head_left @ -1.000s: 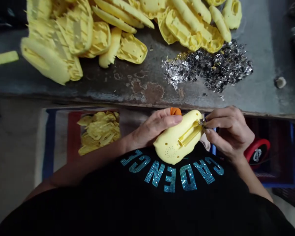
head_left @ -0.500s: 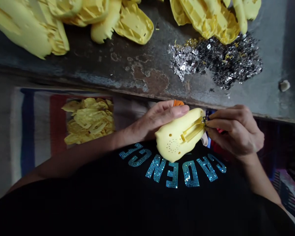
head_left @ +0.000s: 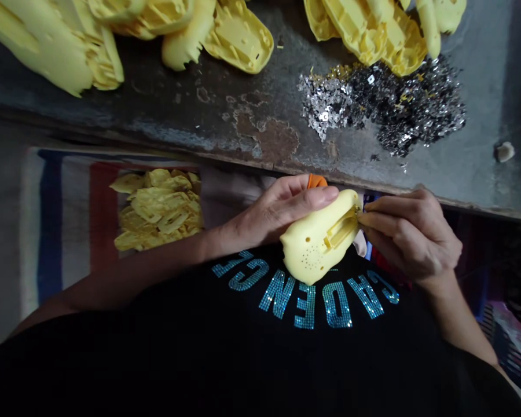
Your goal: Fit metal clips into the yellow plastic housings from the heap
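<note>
Yellow plastic toy shell (head_left: pixel 315 243), smooth, round-holed

orange piece (head_left: pixel 316 182) hidden, plastic shells (head_left: pixel 356 23) cut off

A worn grey bench (head_left: pixel 226 124) runs across the view at a slight tilt, its top scuffed and marked with brown rust patches (head_left: pixel 267 139), with a small off-white lump (head_left: pixel 504 152) lying near its right end. Below its edge, a cloth (head_left: pixel 50 231) with 1 blue and 1 red stripe on white lies over the pale floor (head_left: pixel 0 231), and a patterned cloth (head_left: pixel 510 341) shows at the lower right. The light is dim and soft, and the far right corner falls into shadow.
</note>
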`<state>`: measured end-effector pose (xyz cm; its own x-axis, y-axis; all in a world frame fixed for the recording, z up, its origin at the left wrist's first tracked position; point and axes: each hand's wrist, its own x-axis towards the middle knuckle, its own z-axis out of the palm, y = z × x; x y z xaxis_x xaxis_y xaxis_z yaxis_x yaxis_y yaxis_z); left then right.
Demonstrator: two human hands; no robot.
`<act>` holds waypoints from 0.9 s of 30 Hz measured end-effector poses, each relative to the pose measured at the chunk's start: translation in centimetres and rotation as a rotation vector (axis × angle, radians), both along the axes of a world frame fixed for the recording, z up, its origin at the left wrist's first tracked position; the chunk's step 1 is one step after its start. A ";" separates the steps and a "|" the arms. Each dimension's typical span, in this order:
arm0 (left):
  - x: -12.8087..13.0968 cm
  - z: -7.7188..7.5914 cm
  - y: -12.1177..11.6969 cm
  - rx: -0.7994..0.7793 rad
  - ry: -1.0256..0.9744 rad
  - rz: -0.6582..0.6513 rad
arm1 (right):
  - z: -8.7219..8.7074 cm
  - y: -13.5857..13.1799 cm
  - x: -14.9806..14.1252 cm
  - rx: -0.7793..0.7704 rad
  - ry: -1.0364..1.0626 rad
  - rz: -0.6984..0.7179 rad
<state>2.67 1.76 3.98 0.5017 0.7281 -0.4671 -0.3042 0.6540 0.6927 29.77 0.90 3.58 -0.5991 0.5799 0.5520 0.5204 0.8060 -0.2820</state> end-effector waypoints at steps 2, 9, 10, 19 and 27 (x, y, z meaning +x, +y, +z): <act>0.0 -0.1 0.0 0.006 -0.021 0.004 | -0.4 -0.4 -0.2 -0.020 0.065 -0.001; 0.1 -0.2 0.0 0.021 -0.005 0.061 | -1.1 -1.5 -1.2 -0.191 0.340 -0.241; 0.1 -0.3 0.0 0.023 0.004 0.071 | -1.2 -1.3 -1.2 -0.251 0.360 -0.253; -0.8 -0.3 0.0 0.269 0.064 0.009 | -0.8 2.5 -0.8 -0.946 0.528 -0.014; -1.0 -0.4 0.1 0.285 0.082 -0.011 | -0.7 2.9 -1.8 -0.980 0.484 0.004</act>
<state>1.72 1.85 3.59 0.4794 0.8303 -0.2841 -0.2338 0.4329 0.8706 27.99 3.85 2.85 -0.4458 0.8947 0.0295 0.1794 0.1216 -0.9762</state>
